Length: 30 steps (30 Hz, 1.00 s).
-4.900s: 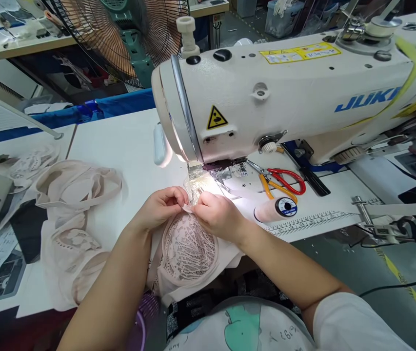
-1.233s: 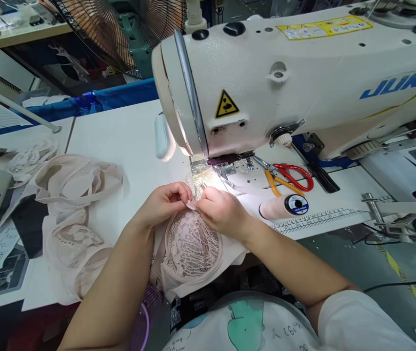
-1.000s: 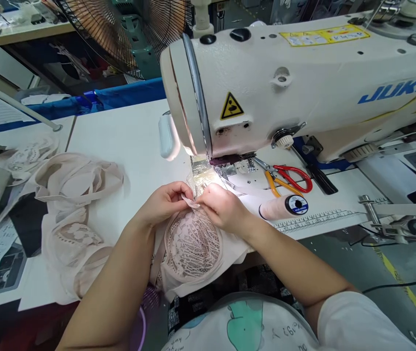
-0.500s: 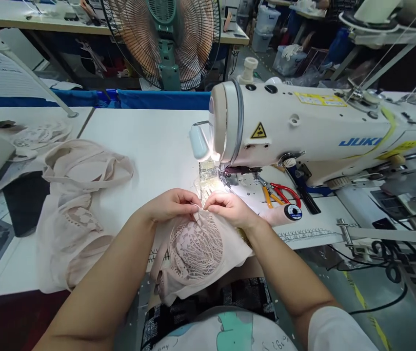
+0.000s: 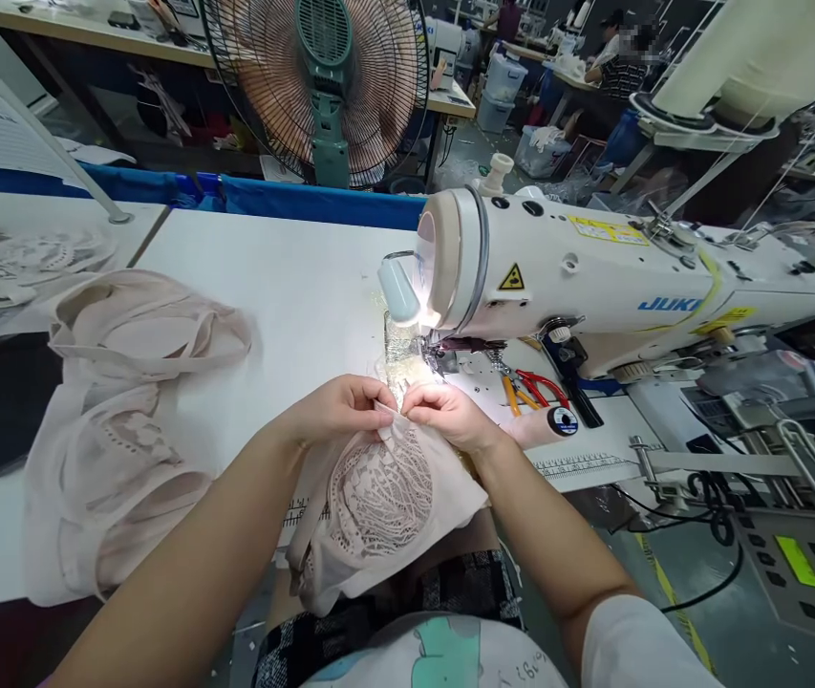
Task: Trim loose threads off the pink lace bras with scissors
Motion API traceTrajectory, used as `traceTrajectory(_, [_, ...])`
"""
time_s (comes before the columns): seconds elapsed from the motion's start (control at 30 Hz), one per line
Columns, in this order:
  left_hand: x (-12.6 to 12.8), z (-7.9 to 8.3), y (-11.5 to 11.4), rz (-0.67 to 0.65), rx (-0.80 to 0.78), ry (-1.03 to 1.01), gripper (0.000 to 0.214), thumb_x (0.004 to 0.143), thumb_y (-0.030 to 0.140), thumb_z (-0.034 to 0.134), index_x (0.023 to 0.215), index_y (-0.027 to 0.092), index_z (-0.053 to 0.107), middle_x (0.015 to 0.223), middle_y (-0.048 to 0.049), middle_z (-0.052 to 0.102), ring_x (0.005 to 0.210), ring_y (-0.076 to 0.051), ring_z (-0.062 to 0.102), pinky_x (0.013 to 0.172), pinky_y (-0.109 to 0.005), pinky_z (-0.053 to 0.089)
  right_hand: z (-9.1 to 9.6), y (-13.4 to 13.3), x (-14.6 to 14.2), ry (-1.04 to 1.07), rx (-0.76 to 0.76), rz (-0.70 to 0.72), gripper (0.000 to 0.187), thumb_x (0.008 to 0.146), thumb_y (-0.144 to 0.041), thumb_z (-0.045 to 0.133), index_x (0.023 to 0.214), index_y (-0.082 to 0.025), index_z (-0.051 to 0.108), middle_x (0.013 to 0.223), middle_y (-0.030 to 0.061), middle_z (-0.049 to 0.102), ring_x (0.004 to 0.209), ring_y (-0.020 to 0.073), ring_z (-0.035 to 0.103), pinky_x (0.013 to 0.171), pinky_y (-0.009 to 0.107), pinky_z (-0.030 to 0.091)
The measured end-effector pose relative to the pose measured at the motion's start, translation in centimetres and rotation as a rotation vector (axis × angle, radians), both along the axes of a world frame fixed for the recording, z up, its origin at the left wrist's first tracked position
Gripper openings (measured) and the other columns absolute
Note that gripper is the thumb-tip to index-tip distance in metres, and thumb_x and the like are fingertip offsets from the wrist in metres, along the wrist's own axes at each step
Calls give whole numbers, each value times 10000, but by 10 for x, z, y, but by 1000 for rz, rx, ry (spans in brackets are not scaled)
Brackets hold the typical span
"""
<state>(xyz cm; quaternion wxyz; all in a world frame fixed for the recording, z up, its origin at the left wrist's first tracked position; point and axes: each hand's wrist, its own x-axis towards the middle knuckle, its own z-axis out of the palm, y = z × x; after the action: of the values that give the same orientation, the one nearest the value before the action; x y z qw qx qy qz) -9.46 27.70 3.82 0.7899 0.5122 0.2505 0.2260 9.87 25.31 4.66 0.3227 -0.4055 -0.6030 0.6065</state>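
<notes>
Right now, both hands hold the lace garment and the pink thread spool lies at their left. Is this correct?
Not quite: the left hand and right hand do hold the lace garment, but the head view shows the pink thread spool at their right.

One pale pink lace-cupped bra [image 5: 384, 499], lace face upward, top edge pinched, lower part hanging past the white table's front edge.

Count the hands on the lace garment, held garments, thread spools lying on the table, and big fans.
Left hand and right hand: 2
Lace garment, held: 1
Thread spool, lying: 1
Big fan: 1
Total: 5
</notes>
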Motion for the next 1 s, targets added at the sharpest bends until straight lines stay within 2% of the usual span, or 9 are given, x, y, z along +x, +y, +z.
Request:
traceTrajectory(0.37, [4,2,-1,-5,2,-6,103,680,222,668,706,128,636,604,-6,573,570,-112,555,564,-221,479,-4,2,2,57,-5,4,183,688,-334,662,692,-153,635,713,3,576,706,114,521,713,269,411])
traceTrajectory(0.73, [8,3,-2,61,39,1,93,683,218,661,670,134,623,604,-11,558,550,-104,515,528,-218,456,-2,3,1,103,-85,-12,189,665,-326,677,683,-144,630,709,-1,576,690,107,518,717,266,415])
traceTrajectory(1.0, [12,2,-5,86,-43,-26,87,681,213,670,652,146,624,578,-1,583,529,-100,523,518,-213,430,-3,4,1,128,-121,-22,245,631,-370,699,673,-143,618,695,-1,569,681,109,509,692,264,412])
